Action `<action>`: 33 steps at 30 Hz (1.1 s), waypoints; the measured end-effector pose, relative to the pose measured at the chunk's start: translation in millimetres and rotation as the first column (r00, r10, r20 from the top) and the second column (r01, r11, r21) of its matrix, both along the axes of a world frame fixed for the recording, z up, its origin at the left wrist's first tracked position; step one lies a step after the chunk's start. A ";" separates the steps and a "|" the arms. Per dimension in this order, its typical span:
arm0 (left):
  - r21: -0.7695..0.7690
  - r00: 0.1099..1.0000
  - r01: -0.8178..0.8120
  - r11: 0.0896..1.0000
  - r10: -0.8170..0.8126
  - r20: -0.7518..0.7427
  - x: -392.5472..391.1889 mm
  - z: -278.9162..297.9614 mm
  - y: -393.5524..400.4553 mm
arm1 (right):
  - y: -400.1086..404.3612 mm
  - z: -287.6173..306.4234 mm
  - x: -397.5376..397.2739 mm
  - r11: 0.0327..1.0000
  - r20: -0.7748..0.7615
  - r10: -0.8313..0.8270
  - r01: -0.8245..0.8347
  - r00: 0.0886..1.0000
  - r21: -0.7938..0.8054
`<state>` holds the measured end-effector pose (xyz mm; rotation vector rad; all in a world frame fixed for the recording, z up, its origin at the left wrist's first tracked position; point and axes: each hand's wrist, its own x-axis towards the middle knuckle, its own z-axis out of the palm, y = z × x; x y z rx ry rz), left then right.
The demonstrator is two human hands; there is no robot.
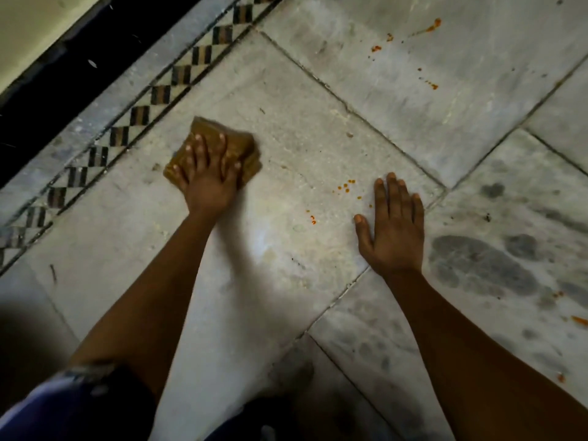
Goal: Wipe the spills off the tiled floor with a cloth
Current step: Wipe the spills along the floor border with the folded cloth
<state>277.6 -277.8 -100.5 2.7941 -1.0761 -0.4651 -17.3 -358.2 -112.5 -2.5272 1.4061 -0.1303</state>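
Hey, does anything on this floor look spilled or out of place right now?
Yes. Orange spots dot the tile between the hands, more splatter lies on the far tile, and orange bits sit at the right edge. The left hand presses the cloth away from all of them.

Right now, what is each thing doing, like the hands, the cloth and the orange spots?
Left hand: fingers spread, pressing the cloth.
Cloth: folded, flat on the floor.
Right hand: open, flat on the tile.
Orange spots: not wiped, between the hands.
More orange spots: not wiped, farther away.
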 end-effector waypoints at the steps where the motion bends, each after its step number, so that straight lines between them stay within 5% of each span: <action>1: 0.005 0.999 -0.045 0.999 0.045 -0.019 2.7 0.3 -20.4 | 0.0 -0.4 0.2 1.000 -0.001 0.000 0.000 1.000 -0.005; 3: 0.017 0.998 -0.041 0.999 0.041 -0.044 -11.1 -1.6 -49.9 | 0.3 -0.1 0.7 1.000 -0.001 0.002 -0.002 1.000 -0.015; 9: -0.051 0.911 0.412 0.910 -0.411 0.026 -97.2 -0.8 18.0 | 0.3 3.2 0.7 1.000 -0.011 0.010 -0.010 1.000 -0.005; 13: 0.004 0.960 0.278 0.961 -0.278 0.043 -49.7 0.3 54.0 | 0.2 0.0 0.3 1.000 -0.008 0.005 -0.005 1.000 -0.008; 18: -0.027 0.999 0.021 0.999 -0.022 -0.035 -8.4 -0.6 -35.7 | -0.1 -1.1 -0.1 1.000 -0.001 0.010 -0.010 1.000 -0.017; 23: -0.025 0.964 0.264 0.964 -0.264 0.014 -61.6 -0.5 -89.4 | -0.9 -0.9 0.0 1.000 0.016 0.010 -0.010 1.000 -0.023; 29: -0.011 0.783 0.608 0.794 -0.598 0.169 -104.2 10.8 8.8 | 0.0 -1.9 -2.0 0.999 0.017 0.017 -0.017 1.000 -0.030; 33: 0.118 0.809 0.537 0.835 -0.550 0.209 -62.5 19.2 33.4 | 0.8 0.1 -12.1 0.998 -0.023 0.068 -0.068 0.997 0.005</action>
